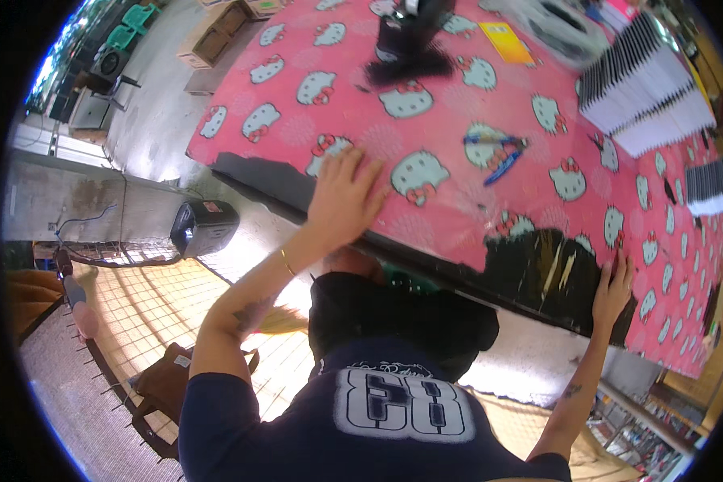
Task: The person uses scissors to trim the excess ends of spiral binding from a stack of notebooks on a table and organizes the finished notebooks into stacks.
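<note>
My left hand (pixel 347 197) lies flat near the front edge of the table, fingers spread on its pink cartoon-cat cover (pixel 466 205) and holding nothing. Farther right, my right hand (pixel 614 289) rests on the same front edge with its fingers stretched out, beside a torn dark patch (pixel 542 269) where the cover has come away. Between and beyond the hands lies a pair of blue-handled pliers (pixel 502 157). At the table's far side is a black bristled thing (pixel 410 64), partly blurred, next to a yellow card (pixel 506 42).
Tall stacks of spiral-bound white notebooks (pixel 643 88) stand at the back right, with a smaller stack (pixel 715 186) nearer. A clear plastic bag (pixel 556 32) sits behind. On the floor to the left are a black bin (pixel 205 227), cardboard boxes (pixel 213 36) and a brown bag (pixel 165 377).
</note>
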Tool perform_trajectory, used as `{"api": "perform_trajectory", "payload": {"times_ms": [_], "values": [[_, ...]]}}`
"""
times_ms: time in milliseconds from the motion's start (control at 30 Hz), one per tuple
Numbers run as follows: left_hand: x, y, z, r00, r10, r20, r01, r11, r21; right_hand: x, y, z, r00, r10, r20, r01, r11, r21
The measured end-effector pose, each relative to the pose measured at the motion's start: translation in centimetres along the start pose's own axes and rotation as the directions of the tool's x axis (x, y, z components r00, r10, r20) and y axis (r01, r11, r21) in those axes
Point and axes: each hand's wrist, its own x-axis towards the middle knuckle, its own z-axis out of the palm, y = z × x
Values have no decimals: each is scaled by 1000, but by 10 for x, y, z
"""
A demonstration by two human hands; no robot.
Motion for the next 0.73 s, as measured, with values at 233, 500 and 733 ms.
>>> {"api": "perform_trajectory", "payload": {"times_ms": [233,500,733], "values": [[5,-37,-35,996,-58,68,69,983,-172,6,-15,-9,1000,17,2,-17,998,63],[2,-121,-49,944,-309,115,296,948,118,9,-9,-12,1000,21,2,-21,994,103],[-2,-128,-51,914,-372,164,361,928,93,13,-13,-4,988,126,92,-112,983,-143]]}}
